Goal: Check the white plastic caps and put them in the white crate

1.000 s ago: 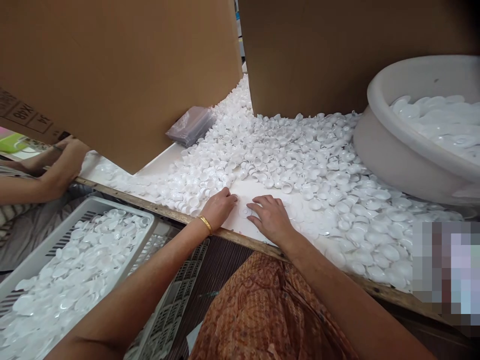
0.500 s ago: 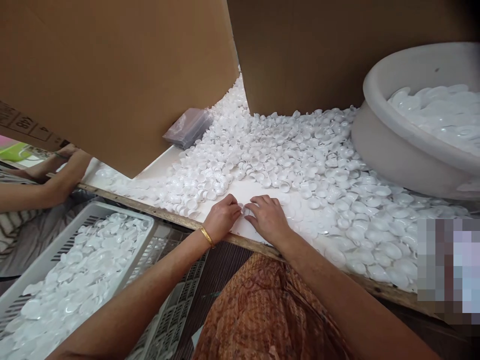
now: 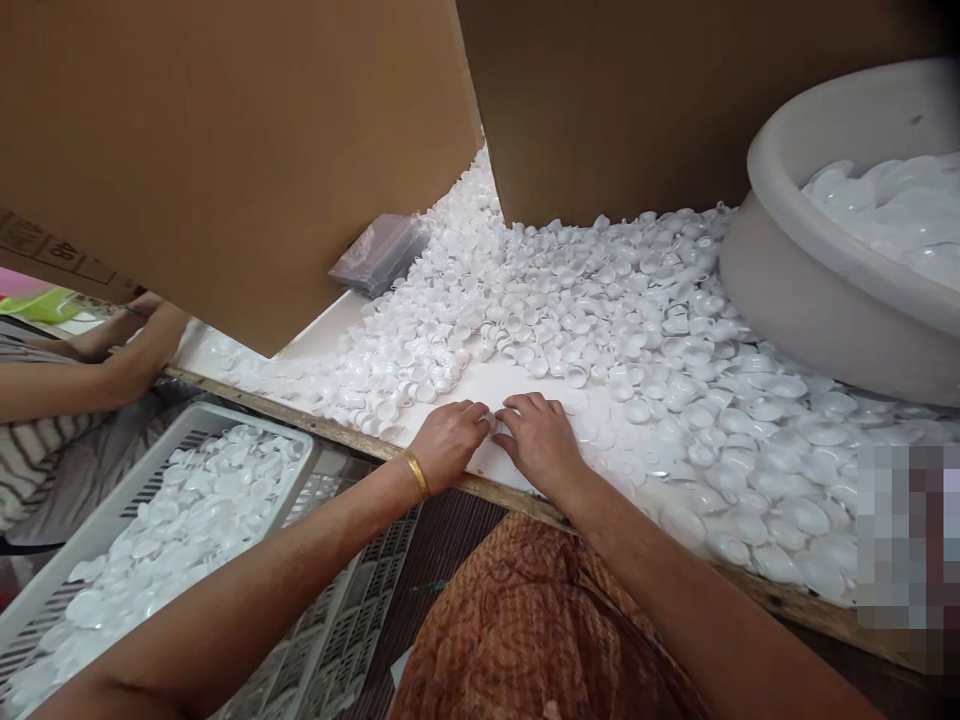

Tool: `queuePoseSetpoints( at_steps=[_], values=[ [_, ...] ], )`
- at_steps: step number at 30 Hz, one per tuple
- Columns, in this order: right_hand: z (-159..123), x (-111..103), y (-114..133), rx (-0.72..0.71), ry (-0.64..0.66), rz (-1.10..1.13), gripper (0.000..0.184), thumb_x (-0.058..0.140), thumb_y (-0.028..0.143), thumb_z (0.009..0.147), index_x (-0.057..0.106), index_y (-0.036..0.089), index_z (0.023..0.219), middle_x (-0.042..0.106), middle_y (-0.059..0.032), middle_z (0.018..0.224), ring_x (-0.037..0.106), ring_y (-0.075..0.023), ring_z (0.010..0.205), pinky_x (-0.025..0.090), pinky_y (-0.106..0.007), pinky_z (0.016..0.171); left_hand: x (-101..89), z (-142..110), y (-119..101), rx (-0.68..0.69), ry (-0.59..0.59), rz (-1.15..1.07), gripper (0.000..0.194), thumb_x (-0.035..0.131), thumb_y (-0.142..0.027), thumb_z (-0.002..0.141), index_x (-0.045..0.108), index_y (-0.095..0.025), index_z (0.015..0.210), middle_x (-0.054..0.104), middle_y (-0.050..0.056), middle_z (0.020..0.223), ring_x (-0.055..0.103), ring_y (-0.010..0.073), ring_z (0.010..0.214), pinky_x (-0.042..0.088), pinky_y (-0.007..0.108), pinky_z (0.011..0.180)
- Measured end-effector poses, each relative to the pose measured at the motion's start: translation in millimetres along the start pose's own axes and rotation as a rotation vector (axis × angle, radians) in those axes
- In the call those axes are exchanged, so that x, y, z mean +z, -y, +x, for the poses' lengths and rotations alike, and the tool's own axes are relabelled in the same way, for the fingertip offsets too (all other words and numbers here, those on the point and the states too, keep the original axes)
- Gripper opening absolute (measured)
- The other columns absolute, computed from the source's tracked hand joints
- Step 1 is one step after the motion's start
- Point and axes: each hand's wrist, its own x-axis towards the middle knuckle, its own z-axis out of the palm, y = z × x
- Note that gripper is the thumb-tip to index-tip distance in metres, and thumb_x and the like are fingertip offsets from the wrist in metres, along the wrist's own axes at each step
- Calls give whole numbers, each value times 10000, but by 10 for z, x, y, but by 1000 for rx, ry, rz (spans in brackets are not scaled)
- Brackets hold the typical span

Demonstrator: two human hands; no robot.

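My left hand (image 3: 448,440), with a gold bangle at the wrist, and my right hand (image 3: 541,440) meet fingertip to fingertip on the white tabletop (image 3: 504,385) near its front edge. The fingers of both hands are curled and pinched around a small white plastic piece (image 3: 493,424), mostly hidden between them. Just beyond my hands lies a big heap of small white plastic caps (image 3: 585,300). Flatter white discs (image 3: 757,480) are spread out to the right.
Two tall cardboard boxes (image 3: 225,150) (image 3: 645,100) stand behind the heap, with a plastic bag (image 3: 379,255) between them. A pale round basin (image 3: 817,300) of discs sits at the right. A grey crate (image 3: 187,413) of discs is below left. Another person's hands (image 3: 127,340) work at the left.
My hands have come together: the left one slid right and both now pinch the piece that lay between them. The view has shifted slightly.
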Motion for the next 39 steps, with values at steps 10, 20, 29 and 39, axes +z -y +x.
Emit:
queuePoseSetpoints(
  at_steps=[10, 20, 29, 39],
  values=[
    [190, 49, 1, 152, 116, 332, 207, 397, 299, 848, 579, 202, 835, 639, -55, 839, 583, -202, 768, 397, -299, 649, 90, -93, -31, -5, -115, 33, 208, 413, -242, 873, 581, -139, 803, 513, 83, 950, 496, 201, 868, 420, 303, 601],
    [291, 58, 58, 191, 371, 158, 163, 323, 238, 805, 392, 234, 657, 583, -34, 618, 558, -216, 614, 315, -282, 529, 235, -125, 65, 206, -121, 8, 175, 429, -195, 843, 590, -137, 807, 492, 92, 1075, 490, 170, 835, 428, 278, 584],
    [399, 90, 30, 217, 438, 128, 149, 337, 192, 799, 428, 237, 689, 596, -42, 631, 568, -220, 629, 319, -282, 533, 204, -69, 111, 198, -40, -18, 204, 400, -181, 852, 591, -119, 887, 500, 95, 1070, 474, 184, 891, 434, 270, 602],
    [396, -82, 63, 168, 495, 132, 236, 326, 231, 840, 537, 202, 737, 661, -93, 812, 601, -249, 782, 359, -302, 619, 102, -83, 17, 106, -96, 0, 232, 404, -231, 874, 627, -167, 855, 540, 61, 969, 489, 177, 846, 425, 271, 634]
  ],
)
